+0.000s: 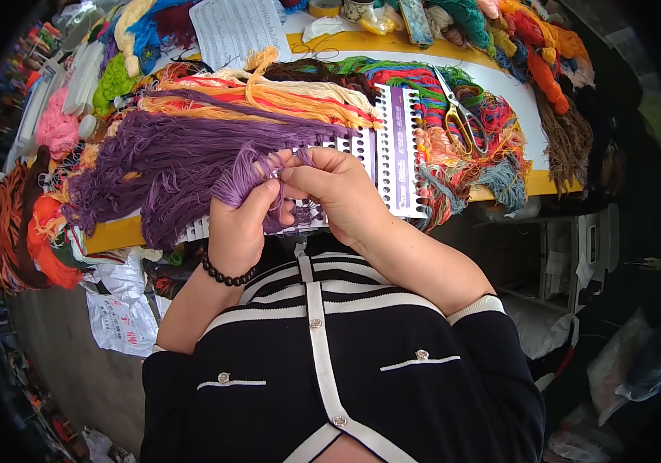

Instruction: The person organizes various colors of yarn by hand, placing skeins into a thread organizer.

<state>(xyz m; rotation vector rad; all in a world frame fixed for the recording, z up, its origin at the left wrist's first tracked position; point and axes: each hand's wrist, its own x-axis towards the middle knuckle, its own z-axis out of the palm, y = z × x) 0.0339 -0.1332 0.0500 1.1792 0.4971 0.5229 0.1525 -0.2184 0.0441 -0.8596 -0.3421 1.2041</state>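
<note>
My left hand (pixel 239 225), with a dark beaded bracelet at its wrist, is closed on a bunch of light purple embroidery thread (pixel 242 179). Thumb and fingers of my right hand (pixel 340 190) pinch the same thread close to the left fingertips. The exact strands between the fingertips are hard to make out. Beneath and beyond the hands lie white punched thread cards (pixel 401 166), one with a purple printed band. Long dark purple threads (pixel 153 158) run leftward from the cards' holes, with orange and cream threads (pixel 269 96) behind them.
Gold-handled scissors (pixel 460 127) lie on multicoloured threads right of the cards. A printed sheet (pixel 239 32) and a phone-like object (pixel 415 21) are at the back. Orange and brown skeins (pixel 550 69) hang at the right edge. Pink thread (pixel 58 127) sits at left.
</note>
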